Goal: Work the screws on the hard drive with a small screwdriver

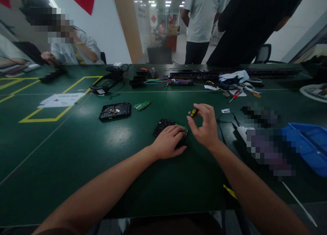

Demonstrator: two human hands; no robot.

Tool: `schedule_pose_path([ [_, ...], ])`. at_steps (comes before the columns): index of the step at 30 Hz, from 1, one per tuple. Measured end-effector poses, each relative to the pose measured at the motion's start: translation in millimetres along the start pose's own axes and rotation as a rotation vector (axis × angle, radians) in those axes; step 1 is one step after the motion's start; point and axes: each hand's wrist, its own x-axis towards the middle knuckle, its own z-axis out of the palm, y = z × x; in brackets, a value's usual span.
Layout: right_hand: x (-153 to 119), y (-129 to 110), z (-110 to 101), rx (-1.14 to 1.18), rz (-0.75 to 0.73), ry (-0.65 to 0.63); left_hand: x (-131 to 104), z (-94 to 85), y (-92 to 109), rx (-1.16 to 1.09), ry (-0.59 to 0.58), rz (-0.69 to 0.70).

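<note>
My left hand [170, 141] lies over a black hard drive [161, 126], its fingers resting on the drive and the green circuit board [182, 127] on it. Just to the right, my right hand [204, 124] pinches a small screwdriver with a black and yellow handle [194, 112] between thumb and fingers. The handle tilts, and its thin shaft points down toward the board; the tip is too small to make out. A second black drive [115, 111] lies further left, with a loose green circuit board [142, 106] beside it.
On the green table [76, 153], a blue tray [306, 143] stands at the right near a cable and blurred items. Tools, wires and a red screwdriver [235, 95] lie along the back. White paper [61, 100] is at the left. People are beyond the table.
</note>
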Motion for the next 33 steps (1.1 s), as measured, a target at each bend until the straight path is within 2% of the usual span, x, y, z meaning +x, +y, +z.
schedule_pose_path([
  [6,1.8,-0.5,-1.3,-0.083,0.038,0.050,-0.2,-0.8,-0.1,-0.014,0.010,0.010],
  [21,0.9,0.8,-0.4,-0.061,0.020,0.067,0.0,-3.2,0.2,-0.039,-0.002,0.003],
  [28,-1.8,0.5,3.2,0.007,0.035,0.029,0.2,-2.9,1.0,-0.023,-0.018,-0.011],
  [33,-0.9,1.2,1.4,-0.019,-0.009,0.058,-0.1,-0.6,0.2,-0.026,-0.007,-0.008],
])
